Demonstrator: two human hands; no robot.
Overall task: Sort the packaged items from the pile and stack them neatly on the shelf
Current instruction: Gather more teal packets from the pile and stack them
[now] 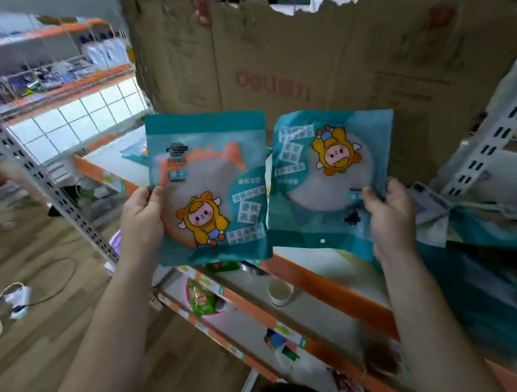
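Only the head view to go on. The person has one teal pouch in each hand, held up side by side in front of the cardboard backing [302, 55]. The left hand [144, 216] pinches the left pouch [209, 187] at its left edge, thumb over the front and fingers behind. The right hand [388, 214] does the same on the lower right edge of the right pouch [332, 178].

Both pouches stand with the long axis up and down, nearly touching. The catch is that the cartoon kid on the left one is right way up, while the one on the right is upside down. Looks like the right pouch needs a half turn before the two match.

The shelf [334, 294] sits just below and behind the pouches, so it's a short drop forward for either hand. The blurry pile of pouches [480, 235] lies off to the right, nearer the right hand. A paper cup [280, 292] sits one level down.
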